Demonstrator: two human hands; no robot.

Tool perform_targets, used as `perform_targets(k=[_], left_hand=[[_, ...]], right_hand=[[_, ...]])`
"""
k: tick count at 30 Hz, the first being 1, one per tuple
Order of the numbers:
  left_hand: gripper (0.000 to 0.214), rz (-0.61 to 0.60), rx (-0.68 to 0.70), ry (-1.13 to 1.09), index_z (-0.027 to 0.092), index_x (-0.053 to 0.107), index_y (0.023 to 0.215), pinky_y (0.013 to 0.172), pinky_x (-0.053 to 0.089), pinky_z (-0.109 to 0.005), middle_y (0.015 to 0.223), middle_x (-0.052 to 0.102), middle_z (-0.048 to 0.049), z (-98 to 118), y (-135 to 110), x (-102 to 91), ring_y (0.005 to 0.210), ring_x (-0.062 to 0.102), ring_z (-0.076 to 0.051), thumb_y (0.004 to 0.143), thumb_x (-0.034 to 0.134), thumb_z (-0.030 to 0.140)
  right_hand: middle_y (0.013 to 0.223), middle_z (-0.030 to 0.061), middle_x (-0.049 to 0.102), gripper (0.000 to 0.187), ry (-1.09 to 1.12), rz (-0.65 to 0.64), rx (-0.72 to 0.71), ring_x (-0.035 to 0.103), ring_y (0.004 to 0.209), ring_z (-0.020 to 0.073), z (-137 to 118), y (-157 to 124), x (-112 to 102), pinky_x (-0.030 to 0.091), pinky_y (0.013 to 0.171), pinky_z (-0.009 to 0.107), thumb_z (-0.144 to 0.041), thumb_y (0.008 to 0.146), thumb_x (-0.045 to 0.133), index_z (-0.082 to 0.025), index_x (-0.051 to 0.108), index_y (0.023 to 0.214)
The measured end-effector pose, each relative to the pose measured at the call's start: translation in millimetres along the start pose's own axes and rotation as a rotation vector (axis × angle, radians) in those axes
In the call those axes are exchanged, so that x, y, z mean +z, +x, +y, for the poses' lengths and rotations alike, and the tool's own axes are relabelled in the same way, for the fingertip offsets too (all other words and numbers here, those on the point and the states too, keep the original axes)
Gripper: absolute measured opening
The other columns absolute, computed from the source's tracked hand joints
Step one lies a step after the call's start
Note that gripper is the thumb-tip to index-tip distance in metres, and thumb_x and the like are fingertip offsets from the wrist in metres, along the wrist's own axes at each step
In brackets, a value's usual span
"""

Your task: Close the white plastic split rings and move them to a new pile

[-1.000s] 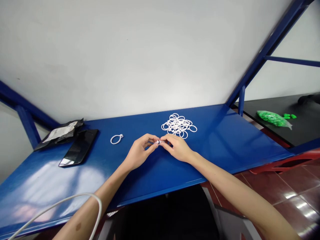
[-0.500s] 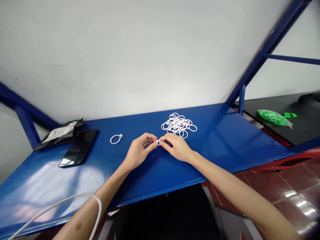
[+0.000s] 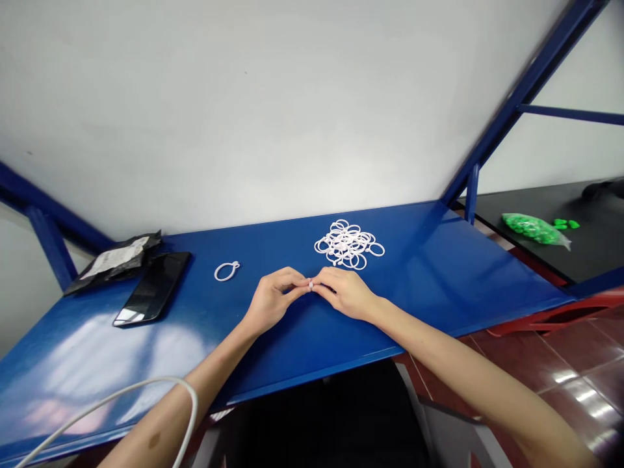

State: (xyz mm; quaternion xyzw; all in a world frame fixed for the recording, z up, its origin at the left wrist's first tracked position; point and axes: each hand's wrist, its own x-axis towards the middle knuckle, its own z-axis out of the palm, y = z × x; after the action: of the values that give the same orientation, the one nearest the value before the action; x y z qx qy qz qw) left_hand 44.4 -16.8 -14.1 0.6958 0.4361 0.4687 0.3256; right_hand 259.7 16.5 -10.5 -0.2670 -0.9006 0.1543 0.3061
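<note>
My left hand (image 3: 273, 299) and my right hand (image 3: 346, 294) meet fingertip to fingertip above the blue table. Thumb and fingers of each are closed in a pinch on one small white plastic ring (image 3: 311, 285), mostly covered by the fingertips. Just beyond my right hand lies a heap of white plastic rings (image 3: 347, 244), each thin and round, some showing a small knob or eyelet. A single white ring (image 3: 225, 271) with a small eyelet lies flat to the left of my left hand.
On the blue table (image 3: 419, 260), a black phone (image 3: 155, 287) and a black plastic package (image 3: 119, 260) lie at the left. A white cable (image 3: 121, 389) crosses my left forearm. Off to the right, a bag of green pieces (image 3: 533, 229) rests on a black table (image 3: 575, 260).
Both hands have moved slightly nearer to me, and their fingertips have come closer together over the white piece. The heap and the single ring have stayed put.
</note>
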Motion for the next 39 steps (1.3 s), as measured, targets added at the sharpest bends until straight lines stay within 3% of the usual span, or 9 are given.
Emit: perform_targets(k=[6,10,14,17,20,25,30,33,39], left_hand=[[0.014,-0.032,0.101,0.183,0.026,0.078,0.088,0.076,0.056,-0.03,0.09,0.075,-0.0032,7.9,3.0,-2.8,0.082,0.07,-0.018,0.091,0.069,0.036],[0.022,0.043,0.136,0.55,0.025,0.076,0.102,0.09,0.053,-0.036,0.105,0.073,-0.0068,10.4,10.8,-22.9,0.101,0.066,-0.024,0.095,0.062,0.04],[0.044,0.28,-0.162,1.089,0.019,0.069,0.122,0.089,0.05,-0.045,0.115,0.069,-0.0156,1.6,15.0,-61.7,0.112,0.058,-0.035,0.097,0.05,0.05],[0.056,0.167,-0.436,1.281,0.012,0.066,0.123,0.085,0.049,-0.048,0.111,0.069,-0.0205,-10.5,13.4,-84.4,0.11,0.058,-0.041,0.094,0.051,0.058],[0.046,0.015,-0.516,1.308,0.014,0.069,0.117,0.084,0.049,-0.047,0.113,0.071,-0.0191,-19.8,11.1,-92.8,0.109,0.06,-0.04,0.097,0.048,0.05],[0.033,0.007,-0.362,1.199,0.018,0.073,0.108,0.087,0.049,-0.047,0.11,0.073,-0.014,-19.9,13.1,-85.1,0.106,0.061,-0.035,0.099,0.045,0.031],[0.03,-0.015,-0.096,0.61,0.022,0.074,0.107,0.083,0.054,-0.037,0.105,0.072,-0.0075,1.1,15.6,-53.2,0.094,0.065,-0.023,0.098,0.049,0.036],[0.032,-0.095,-0.135,0.23,0.022,0.071,0.111,0.068,0.056,-0.031,0.109,0.068,-0.0059,15.4,12.0,-28.0,0.071,0.065,-0.015,0.099,0.05,0.043],[0.022,-0.053,-0.227,-0.123,0.019,0.061,0.102,0.072,0.059,-0.029,0.091,0.068,-0.001,23.9,5.9,-2.0,0.074,0.069,-0.014,0.093,0.062,0.039]], right_hand=[[0.097,0.0044,0.073,0.019,-0.065,-0.003,-0.014,0.069,0.087,0.0179,-1.6,3.4,3.1,0.053,0.075,0.03,-0.029,0.105,0.051,-0.022,0.068,0.105],[0.101,0.0051,0.073,0.017,-0.09,0.069,0.041,0.068,0.091,0.0188,5.7,11.6,-0.5,0.053,0.078,0.031,-0.031,0.103,0.054,-0.022,0.068,0.105],[0.102,0.0069,0.071,0.015,-0.171,0.27,0.141,0.065,0.099,0.0222,32.7,13.4,-19.5,0.052,0.085,0.034,-0.029,0.102,0.055,-0.022,0.069,0.1],[0.109,0.01,0.068,0.016,-0.256,0.404,0.293,0.063,0.102,0.0252,57.8,8.9,-34.4,0.053,0.089,0.039,-0.025,0.1,0.055,-0.02,0.069,0.105],[0.115,0.0108,0.067,0.022,-0.302,0.356,0.385,0.063,0.103,0.0279,73.3,4.6,-40.1,0.053,0.091,0.043,-0.022,0.097,0.055,-0.02,0.069,0.113],[0.12,0.012,0.067,0.025,-0.347,0.371,0.367,0.06,0.108,0.0308,63.7,6.6,-34.3,0.053,0.094,0.048,-0.022,0.097,0.055,-0.019,0.069,0.118],[0.117,0.0093,0.068,0.022,-0.171,0.317,0.172,0.061,0.113,0.0267,29.9,10.5,-21.0,0.052,0.098,0.044,-0.023,0.1,0.054,-0.022,0.067,0.119],[0.124,0.0072,0.068,0.025,0.0,0.179,0.13,0.067,0.102,0.0208,11.4,10.1,-11.5,0.056,0.091,0.038,-0.025,0.099,0.058,-0.024,0.064,0.123],[0.103,0.0032,0.075,0.014,0.098,0.027,0.143,0.068,0.077,0.015,-3.7,8.2,-4.2,0.053,0.074,0.03,-0.028,0.1,0.058,-0.022,0.067,0.108]])
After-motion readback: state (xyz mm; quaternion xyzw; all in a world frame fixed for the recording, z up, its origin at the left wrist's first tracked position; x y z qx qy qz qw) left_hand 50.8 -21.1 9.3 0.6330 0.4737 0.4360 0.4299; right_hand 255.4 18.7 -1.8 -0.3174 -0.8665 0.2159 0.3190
